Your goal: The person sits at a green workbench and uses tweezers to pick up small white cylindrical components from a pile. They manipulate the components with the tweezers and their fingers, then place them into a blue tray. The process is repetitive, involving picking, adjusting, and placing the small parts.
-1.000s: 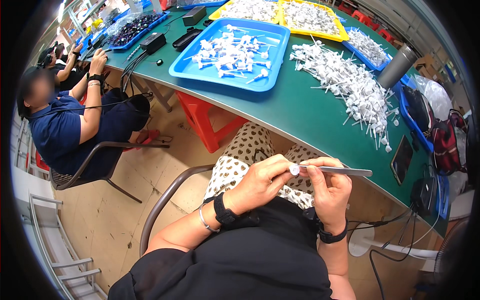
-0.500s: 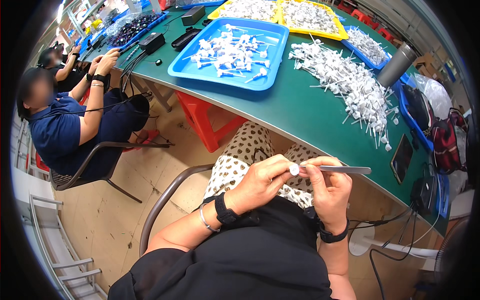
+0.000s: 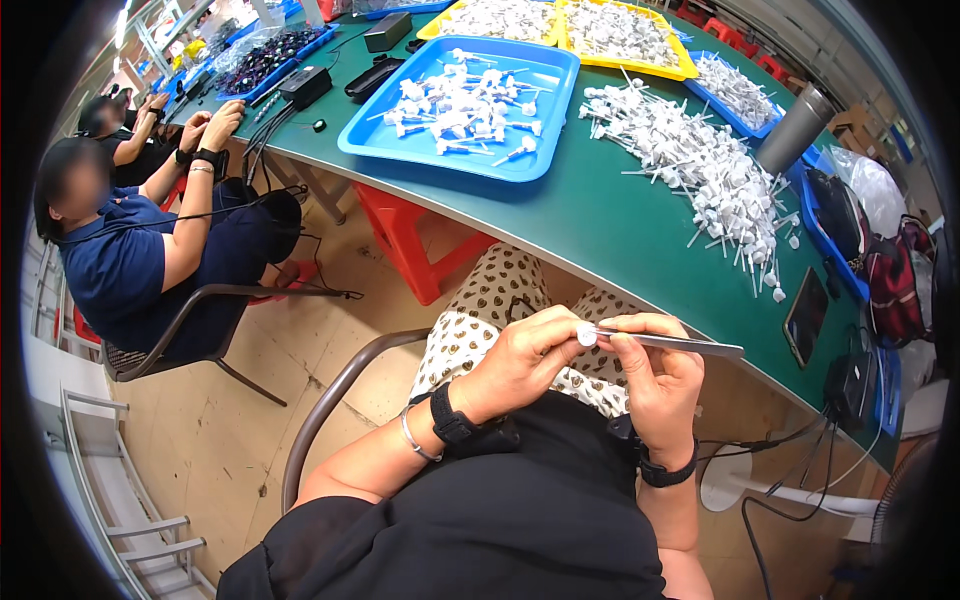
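Observation:
Above my lap, my left hand point(image 3: 528, 362) is closed in a pinch on a small white plastic part point(image 3: 586, 334) with a round face. The rest of that part is hidden by my fingers. My right hand point(image 3: 655, 372) grips a slim, flat metal tool point(image 3: 697, 345) with a blunt outer end. Its narrow end points left and meets the white part at its edge, or very close to it. Whether the tool is a blade or tweezers cannot be made out. More stemmed white parts lie in a blue tray point(image 3: 360, 138) and in a loose pile point(image 3: 690, 165) on the green table.
Yellow trays point(image 3: 684, 66) of white parts stand at the back. A grey metal flask point(image 3: 795, 130) and a phone point(image 3: 805, 316) are to the right. The table edge point(image 3: 600, 277) runs just beyond my hands. A red stool point(image 3: 415, 250) and a seated co-worker point(image 3: 130, 240) are left.
The metal tool has tilted, its outer end dipping slightly and its broad side turning. The white part has turned a little in my left fingers. At left, the co-worker's hands have shifted.

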A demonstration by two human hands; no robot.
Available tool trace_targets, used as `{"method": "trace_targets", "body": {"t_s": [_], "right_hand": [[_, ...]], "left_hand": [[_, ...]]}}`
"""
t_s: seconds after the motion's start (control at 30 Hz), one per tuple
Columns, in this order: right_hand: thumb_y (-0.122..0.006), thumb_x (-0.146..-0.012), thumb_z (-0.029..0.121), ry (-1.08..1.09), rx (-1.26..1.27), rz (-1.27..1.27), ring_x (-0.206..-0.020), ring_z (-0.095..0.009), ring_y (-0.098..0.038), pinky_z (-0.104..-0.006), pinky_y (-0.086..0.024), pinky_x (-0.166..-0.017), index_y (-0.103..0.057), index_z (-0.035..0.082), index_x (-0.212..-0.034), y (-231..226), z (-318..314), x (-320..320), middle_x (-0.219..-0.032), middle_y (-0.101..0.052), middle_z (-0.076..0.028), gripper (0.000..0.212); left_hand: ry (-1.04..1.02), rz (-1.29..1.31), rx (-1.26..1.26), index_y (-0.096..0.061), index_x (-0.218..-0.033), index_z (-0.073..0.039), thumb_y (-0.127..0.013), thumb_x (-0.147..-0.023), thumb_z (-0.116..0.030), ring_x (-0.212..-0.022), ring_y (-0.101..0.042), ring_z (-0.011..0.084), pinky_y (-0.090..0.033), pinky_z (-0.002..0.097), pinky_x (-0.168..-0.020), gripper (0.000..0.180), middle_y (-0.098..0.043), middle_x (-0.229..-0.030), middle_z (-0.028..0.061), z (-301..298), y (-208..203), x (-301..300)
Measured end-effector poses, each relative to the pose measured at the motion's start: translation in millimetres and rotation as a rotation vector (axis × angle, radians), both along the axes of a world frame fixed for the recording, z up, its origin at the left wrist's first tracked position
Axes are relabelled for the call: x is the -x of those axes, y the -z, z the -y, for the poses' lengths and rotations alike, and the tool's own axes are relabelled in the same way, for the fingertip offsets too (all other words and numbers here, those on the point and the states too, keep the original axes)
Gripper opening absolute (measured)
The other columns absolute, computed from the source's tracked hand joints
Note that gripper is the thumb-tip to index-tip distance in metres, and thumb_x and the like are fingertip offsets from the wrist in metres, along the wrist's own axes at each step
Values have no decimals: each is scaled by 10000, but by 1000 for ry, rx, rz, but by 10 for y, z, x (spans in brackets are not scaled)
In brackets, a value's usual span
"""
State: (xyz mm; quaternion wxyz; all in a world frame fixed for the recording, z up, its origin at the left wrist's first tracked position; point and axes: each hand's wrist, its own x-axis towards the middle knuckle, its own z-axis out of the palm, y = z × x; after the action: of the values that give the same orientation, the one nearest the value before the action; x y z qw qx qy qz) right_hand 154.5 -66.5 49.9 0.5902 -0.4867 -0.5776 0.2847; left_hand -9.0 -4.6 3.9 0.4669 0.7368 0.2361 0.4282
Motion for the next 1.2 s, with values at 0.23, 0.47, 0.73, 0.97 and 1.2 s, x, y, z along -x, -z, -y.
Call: {"method": "trace_targets", "body": {"t_s": [0.23,0.47,0.73,0.97,1.2], "right_hand": [[-658,-924,-23,-2,-23,45,-805,-156,-700,-258,-554,-699,-674,-57,-989,17,-8,-5,-929,-699,-102,75],[-645,-942,-10,-27,27,-65,-829,-166,-707,-263,-568,-732,-667,-74,-995,17,-17,10,-950,-695,-97,87],[-658,-935,-3,-4,19,-15,-815,-164,-704,-261,-566,-726,-673,-67,-1010,42,-29,29,-929,-700,-98,100],[-657,-933,-10,16,28,-14,-805,-158,-702,-262,-568,-720,-673,-68,-984,47,-38,34,-912,-698,-96,78],[-645,-937,-20,15,44,-21,-804,-159,-704,-260,-573,-728,-668,-72,-981,50,-39,30,-917,-693,-96,71]], "left_hand": [[-9,36,-59,-665,-1079,-4,-613,-959,-11,-713,-621,159,-499,288,-610,131,-634,-880,78,-5,41,-6],[-23,9,-69,-670,-1061,-5,-627,-944,-1,-762,-643,194,-513,306,-645,124,-649,-902,93,-4,44,6],[-52,-21,-94,-663,-1053,-1,-642,-923,17,-796,-653,223,-521,316,-686,133,-652,-905,99,2,36,18],[-52,-33,-99,-672,-1056,-9,-642,-930,3,-795,-653,226,-521,315,-691,130,-660,-896,98,-4,54,16],[-38,-35,-70,-650,-1071,-13,-637,-917,2,-799,-652,277,-514,351,-685,155,-630,-910,115,-3,60,23]]}}
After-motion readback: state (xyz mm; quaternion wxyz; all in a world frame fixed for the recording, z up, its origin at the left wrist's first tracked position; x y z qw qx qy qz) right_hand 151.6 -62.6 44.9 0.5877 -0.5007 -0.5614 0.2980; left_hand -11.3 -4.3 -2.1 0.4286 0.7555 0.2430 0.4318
